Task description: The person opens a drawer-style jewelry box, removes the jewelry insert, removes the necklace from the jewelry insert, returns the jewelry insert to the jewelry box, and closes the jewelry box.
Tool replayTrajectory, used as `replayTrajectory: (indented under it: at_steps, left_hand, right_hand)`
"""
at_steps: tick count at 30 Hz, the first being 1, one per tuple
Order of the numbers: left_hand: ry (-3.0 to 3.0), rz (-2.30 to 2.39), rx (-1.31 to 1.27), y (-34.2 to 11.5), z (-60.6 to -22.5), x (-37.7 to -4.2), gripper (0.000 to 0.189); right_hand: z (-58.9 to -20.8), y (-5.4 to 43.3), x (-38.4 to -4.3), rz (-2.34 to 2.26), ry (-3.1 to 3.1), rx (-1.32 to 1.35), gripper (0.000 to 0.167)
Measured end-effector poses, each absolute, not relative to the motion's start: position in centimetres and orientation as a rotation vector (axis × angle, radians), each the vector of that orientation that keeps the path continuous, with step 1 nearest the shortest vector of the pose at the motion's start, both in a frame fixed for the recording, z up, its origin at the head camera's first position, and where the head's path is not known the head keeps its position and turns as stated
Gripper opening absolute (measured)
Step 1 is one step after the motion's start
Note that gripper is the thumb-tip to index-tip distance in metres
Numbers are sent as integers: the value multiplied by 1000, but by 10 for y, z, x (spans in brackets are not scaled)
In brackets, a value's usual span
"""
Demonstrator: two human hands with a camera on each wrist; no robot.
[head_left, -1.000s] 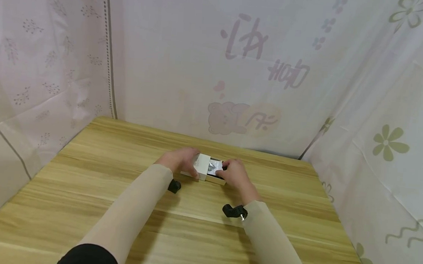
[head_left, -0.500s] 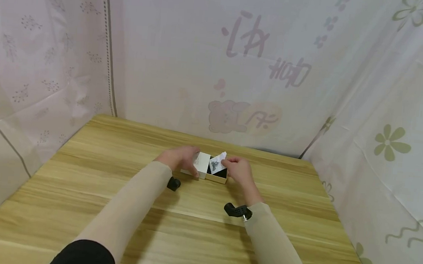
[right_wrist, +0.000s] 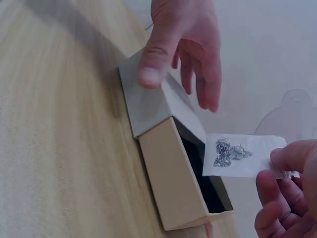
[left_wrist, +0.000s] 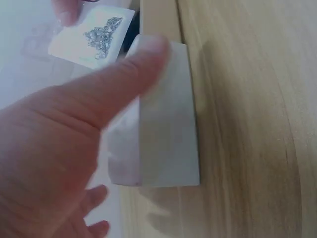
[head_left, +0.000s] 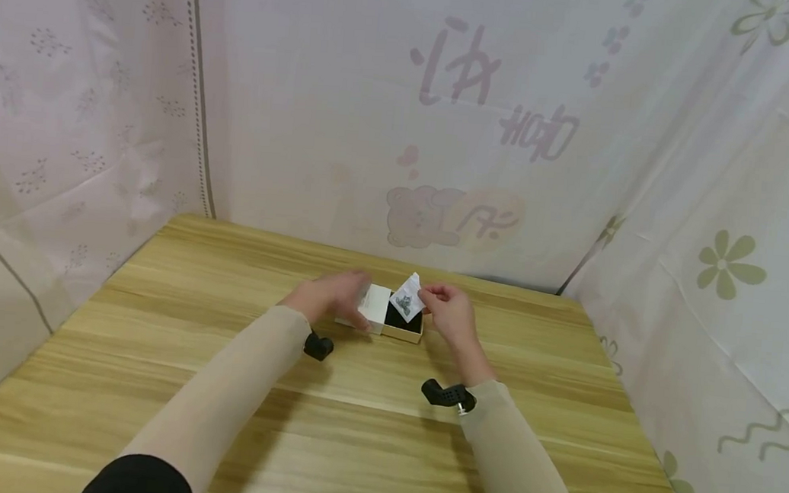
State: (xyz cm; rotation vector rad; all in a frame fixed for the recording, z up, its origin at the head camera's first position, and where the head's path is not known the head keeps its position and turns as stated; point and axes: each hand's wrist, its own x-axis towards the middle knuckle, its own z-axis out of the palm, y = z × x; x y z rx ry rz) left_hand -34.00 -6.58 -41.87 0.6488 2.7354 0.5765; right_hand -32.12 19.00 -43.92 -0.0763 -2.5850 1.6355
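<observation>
A small box with a white sleeve (head_left: 376, 306) lies on the table, its tan drawer (right_wrist: 173, 178) pulled partly out to the right. Black lining (right_wrist: 213, 194) shows inside the drawer. My right hand (head_left: 451, 315) pinches a small white plastic packet (right_wrist: 237, 154) by its edge, between thumb and fingers, and holds it tilted over the drawer. A silver chain with a patterned pendant (left_wrist: 101, 38) shows through the packet. At the left end of the sleeve my left hand (head_left: 334, 296) hovers with thumb and fingers spread around it, relaxed and gripping nothing.
The wooden table (head_left: 367, 443) extends on all sides of the box. Printed curtains (head_left: 307, 118) hang close behind its back edge and along both sides. A black wrist camera mount (head_left: 449, 394) sits on the right wrist and another (head_left: 319, 346) on the left.
My right hand has pulled the packet up out of the drawer, uncovering the black lining. My left hand has loosened from the sleeve and shifted slightly left. The box stays in place.
</observation>
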Motion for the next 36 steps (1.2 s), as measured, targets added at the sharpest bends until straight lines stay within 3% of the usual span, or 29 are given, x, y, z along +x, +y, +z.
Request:
replayTrajectory:
  at_steps: [4,12,28,36]
  left_hand:
    - [2777,731,630,-65,-417,-341,111]
    - [2840,881,719,-57,-406,-338,75]
    - [2676,1496,654,-48,-386,-329,47]
    - [2510,1730,620,-45,-376,-323,42]
  right_hand:
    - [-433,191,-322,1656,-2573,-54,25]
    - [-419,193,-321,1682,-2542,-13,24]
    - [-388,186,-314,1767,-2476,114,28]
    - [-366,182,-308,1793,-2438,139,29]
